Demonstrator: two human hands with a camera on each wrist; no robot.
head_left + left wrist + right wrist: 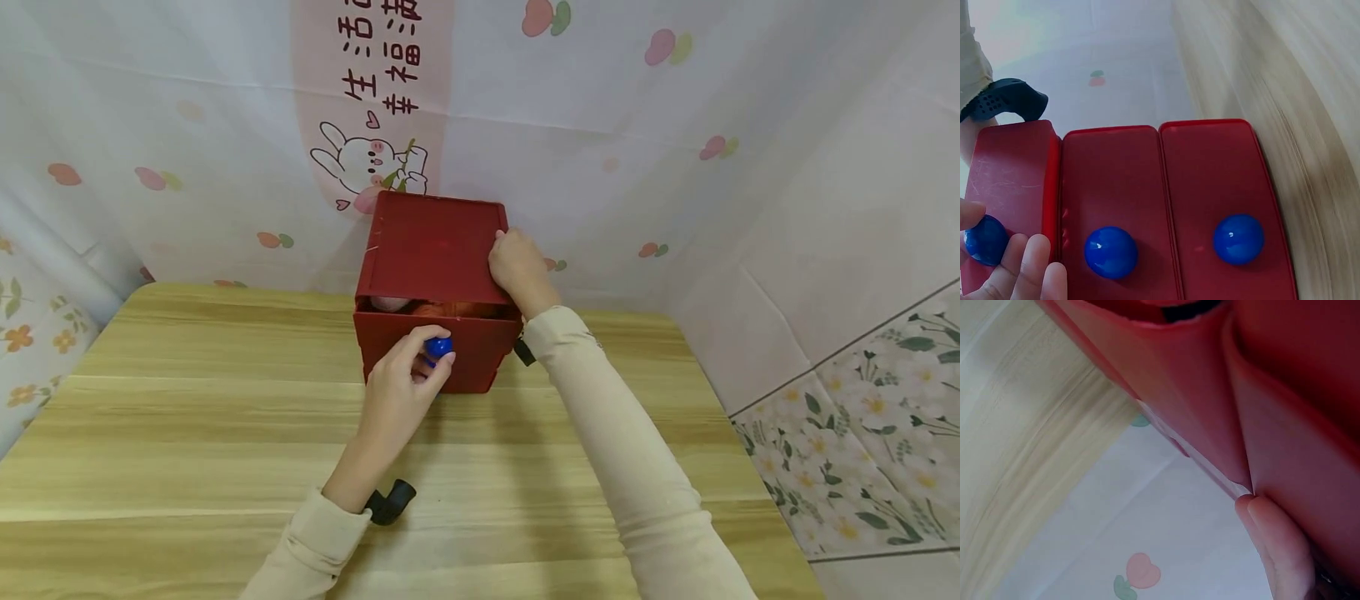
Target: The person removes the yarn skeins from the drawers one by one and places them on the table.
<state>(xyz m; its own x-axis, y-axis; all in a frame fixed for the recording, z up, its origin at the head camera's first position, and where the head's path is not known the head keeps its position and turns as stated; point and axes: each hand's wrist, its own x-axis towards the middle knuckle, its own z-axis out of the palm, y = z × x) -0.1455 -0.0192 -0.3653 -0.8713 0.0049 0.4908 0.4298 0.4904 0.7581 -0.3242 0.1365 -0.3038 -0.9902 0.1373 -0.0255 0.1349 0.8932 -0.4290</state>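
Observation:
A red drawer cabinet (438,246) stands at the back of the table, with three drawer fronts and round blue knobs in the left wrist view. Its top drawer (1016,165) juts out past the other two, and a narrow gap behind its front shows a pinkish round thing (390,303) and something orange (450,309), both mostly hidden. My left hand (401,383) pinches that drawer's blue knob (986,241) between thumb and fingers. My right hand (521,267) grips the right side edge of the cabinet top, fingertips (1272,528) against the red plastic in the right wrist view.
The lower drawers carry a middle knob (1111,252) and a bottom knob (1239,239). Under the cabinet lies a wood-grain table (225,433). A white printed curtain (225,142) hangs close behind, and a flowered wall panel (885,417) stands at the right.

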